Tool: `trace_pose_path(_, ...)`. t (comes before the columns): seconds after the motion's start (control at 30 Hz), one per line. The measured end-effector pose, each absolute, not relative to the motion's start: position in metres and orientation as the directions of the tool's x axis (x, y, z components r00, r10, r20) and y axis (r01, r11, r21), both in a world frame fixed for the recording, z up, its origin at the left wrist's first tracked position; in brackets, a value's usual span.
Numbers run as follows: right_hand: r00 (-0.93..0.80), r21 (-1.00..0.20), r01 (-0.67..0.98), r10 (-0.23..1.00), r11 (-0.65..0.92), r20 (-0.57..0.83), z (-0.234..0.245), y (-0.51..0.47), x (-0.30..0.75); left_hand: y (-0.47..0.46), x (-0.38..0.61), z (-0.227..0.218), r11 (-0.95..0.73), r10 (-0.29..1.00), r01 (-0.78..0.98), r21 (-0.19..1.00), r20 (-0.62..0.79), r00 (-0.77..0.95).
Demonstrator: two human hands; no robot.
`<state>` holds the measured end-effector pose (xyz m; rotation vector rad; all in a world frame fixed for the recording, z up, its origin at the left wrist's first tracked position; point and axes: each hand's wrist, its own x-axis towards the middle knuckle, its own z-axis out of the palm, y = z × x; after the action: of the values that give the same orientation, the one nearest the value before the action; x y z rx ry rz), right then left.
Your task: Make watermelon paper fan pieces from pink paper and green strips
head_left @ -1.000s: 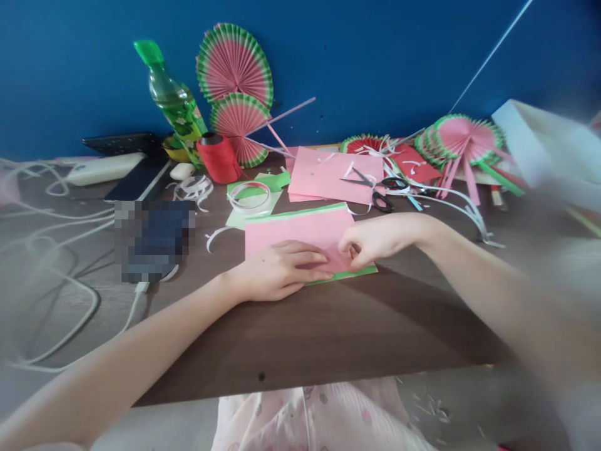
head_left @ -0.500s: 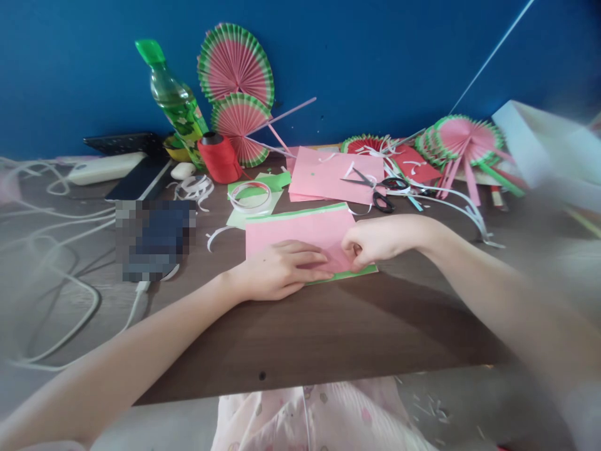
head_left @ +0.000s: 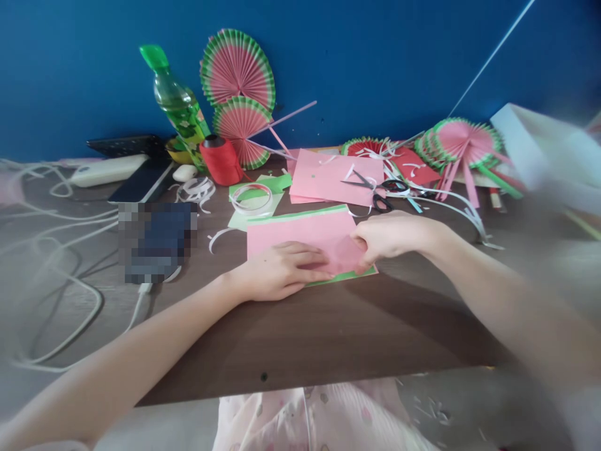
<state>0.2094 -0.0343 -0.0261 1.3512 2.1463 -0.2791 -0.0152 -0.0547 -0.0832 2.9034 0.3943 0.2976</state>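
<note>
A pink sheet of paper with green strips along its far and near edges lies flat on the brown table. Across its left and middle part rests my left hand, open, fingers stretched flat and pointing right. My right hand is at the sheet's right end, its fingers curled in, with the lower fingertips touching the paper by the near green strip. No object shows in its curled fingers. Beyond the sheet, black-handled scissors lie on more pink paper.
A tape roll lies on green paper scraps behind the sheet. Red thread spool, green bottle and folded paper fans stand along the blue wall. At left are a phone and white cables; a white box is at right.
My right hand has slid slightly right along the sheet, its fingers still curled. The left hand stays flat on the paper. The whole view has shifted a little.
</note>
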Motion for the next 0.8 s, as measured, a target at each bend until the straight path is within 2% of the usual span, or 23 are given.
trace_pose_path(0.23, -0.284, 0.068, 0.913, 0.747, 0.402, -0.600, -0.027, -0.032, 0.221, -0.054, -0.016, -0.080, -0.941, 0.276, 0.241, 0.237, 0.126, 0.953)
trace_pose_path(0.47, -0.265, 0.021, 0.942, 0.780, 0.336, -0.567, -0.030, -0.029, 0.235, -0.053, -0.018, -0.079, -0.935, 0.278, 0.236, 0.263, 0.132, 0.952)
trace_pose_path(0.53, -0.316, -0.062, 0.935, 0.743, 0.349, -0.590, -0.031, -0.025, 0.239, -0.052, -0.018, -0.078, -0.939, 0.268, 0.228, 0.259, 0.133, 0.954)
trace_pose_path(0.63, -0.458, -0.318, 0.889, 0.641, 0.330, -0.616, -0.034, -0.014, 0.243, -0.049, -0.019, -0.078, -0.943, 0.254, 0.219, 0.250, 0.118, 0.960)
trace_pose_path(0.7, -0.516, -0.447, 0.842, 0.687, 0.300, -0.512, -0.037, -0.007, 0.242, -0.047, -0.020, -0.079, -0.945, 0.255, 0.224, 0.240, 0.104, 0.961)
trace_pose_path(0.8, -0.492, -0.441, 0.820, 0.843, 0.366, -0.215, -0.043, 0.000, 0.234, -0.044, -0.022, -0.078, -0.941, 0.273, 0.253, 0.225, 0.062, 0.960)
